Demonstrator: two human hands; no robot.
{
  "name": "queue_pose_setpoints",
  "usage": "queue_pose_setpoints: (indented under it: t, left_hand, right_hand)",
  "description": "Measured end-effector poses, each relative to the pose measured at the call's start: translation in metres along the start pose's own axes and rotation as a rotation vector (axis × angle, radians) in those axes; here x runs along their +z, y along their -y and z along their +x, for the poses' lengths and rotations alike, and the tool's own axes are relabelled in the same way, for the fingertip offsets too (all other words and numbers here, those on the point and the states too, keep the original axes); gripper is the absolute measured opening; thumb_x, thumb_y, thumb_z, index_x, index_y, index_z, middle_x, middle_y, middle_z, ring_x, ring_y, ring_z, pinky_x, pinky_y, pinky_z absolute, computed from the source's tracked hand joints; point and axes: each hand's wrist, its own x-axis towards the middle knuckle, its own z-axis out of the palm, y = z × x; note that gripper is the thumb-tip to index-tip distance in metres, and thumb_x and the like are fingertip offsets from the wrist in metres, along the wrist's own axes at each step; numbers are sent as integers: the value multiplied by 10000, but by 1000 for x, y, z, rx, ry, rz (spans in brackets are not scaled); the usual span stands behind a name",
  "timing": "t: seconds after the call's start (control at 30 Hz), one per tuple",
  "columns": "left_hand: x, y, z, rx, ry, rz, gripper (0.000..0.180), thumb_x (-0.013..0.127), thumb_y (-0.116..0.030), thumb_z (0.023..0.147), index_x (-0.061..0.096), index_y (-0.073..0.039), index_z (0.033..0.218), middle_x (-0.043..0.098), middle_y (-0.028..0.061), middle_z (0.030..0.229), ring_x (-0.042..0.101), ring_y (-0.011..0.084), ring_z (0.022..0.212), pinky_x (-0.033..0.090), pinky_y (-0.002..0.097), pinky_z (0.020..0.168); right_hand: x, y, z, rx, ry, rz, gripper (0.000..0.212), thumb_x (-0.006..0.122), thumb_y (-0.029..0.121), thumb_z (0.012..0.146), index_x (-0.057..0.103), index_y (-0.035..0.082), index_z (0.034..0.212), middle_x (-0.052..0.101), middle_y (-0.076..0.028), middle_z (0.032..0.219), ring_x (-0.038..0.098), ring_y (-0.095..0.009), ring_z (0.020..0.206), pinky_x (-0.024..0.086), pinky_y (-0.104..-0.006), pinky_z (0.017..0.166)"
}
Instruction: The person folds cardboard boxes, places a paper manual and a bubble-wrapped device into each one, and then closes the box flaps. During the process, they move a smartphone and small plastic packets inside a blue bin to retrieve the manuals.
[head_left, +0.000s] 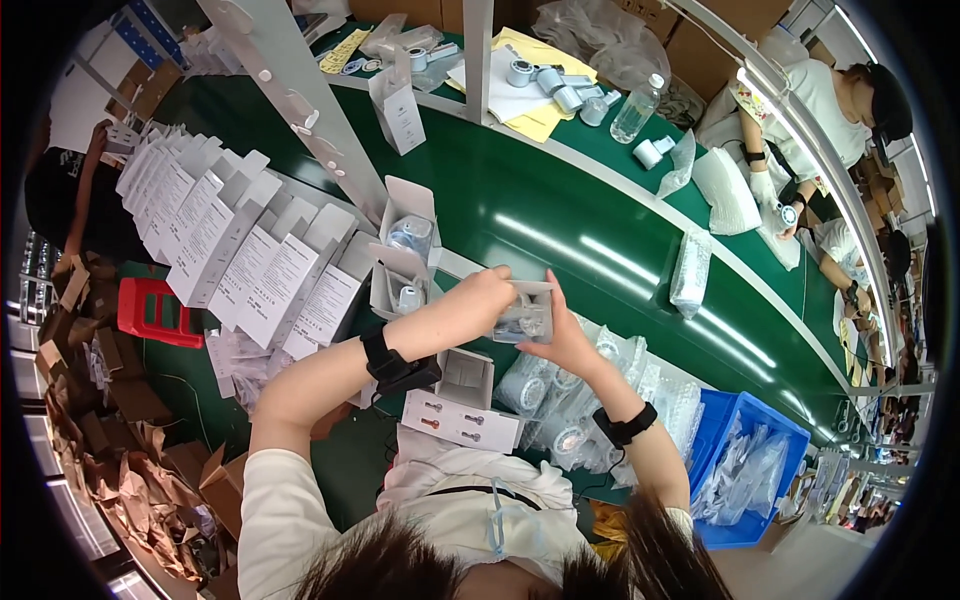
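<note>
In front of me, over the edge of the green bench, an open white box [538, 306] is tilted so that its inside shows. A clear-wrapped item [515, 326] lies in it. My right hand [568, 340] grips the box along its right side, fingers and thumb spread around it. At the box's left edge is my left hand [482, 302], its fingers curled closed; what they pinch is hidden. Just left stand two open boxes, an upper box [422, 197] and a lower box [382, 292], each with a wrapped item inside. Below my hands sit an open empty box [466, 378] and a white printed carton panel [462, 421].
Rows of open white boxes [240, 255] fill the left, near a red stool [160, 312]. Bubble-wrapped packs [570, 410] and a blue bin [792, 440] of clear bags are at right. Beyond a green belt [560, 235], a person [830, 110] handles a device. A metal post [300, 105] rises at left.
</note>
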Motion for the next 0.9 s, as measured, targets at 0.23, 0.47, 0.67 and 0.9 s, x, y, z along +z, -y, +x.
queue_pose_setpoints:
  t: [0.23, 0.47, 0.67, 0.9]
  left_hand:
    - [-95, -4, -52, -195, -361, 56, 288, 618, -31, 728, 527, -40, 1001, 510, 136, 1126, 545, 301, 933, 472, 297, 740]
    - [-106, 42, -81, -431, -311, -211, 325, 624, -7, 714, 539, -53, 1024, 554, 100, 1028, 559, 226, 876, 478, 275, 718]
    - [-88, 50, -75, -436, -182, -102, 185, 613, 18, 713, 577, -13, 892, 606, 100, 872, 594, 220, 786, 475, 272, 676]
    - [-86, 60, -80, -404, -264, -136, 104, 603, 37, 710, 585, 6, 808, 616, 106, 777, 603, 241, 696, 470, 278, 631]
  right_hand:
    - [-18, -29, 24, 191, 50, 188, 955, 739, 79, 635, 125, 71, 1367, 497, -159, 1161, 514, -253, 1048, 400, -338, 905]
    - [-44, -66, 165, 220, -252, 109, 930, 722, 74, 645, 124, 43, 1357, 530, -205, 1127, 565, -257, 989, 458, -332, 819]
    - [-32, -77, 206, 372, -236, -44, 876, 732, 108, 643, 203, 21, 1336, 499, -213, 1165, 522, -324, 1053, 424, -369, 868]
    - [47, 0, 168, -300, -170, -145, 733, 703, 171, 693, 326, 29, 1305, 380, -163, 1303, 371, -278, 1207, 298, -363, 992]
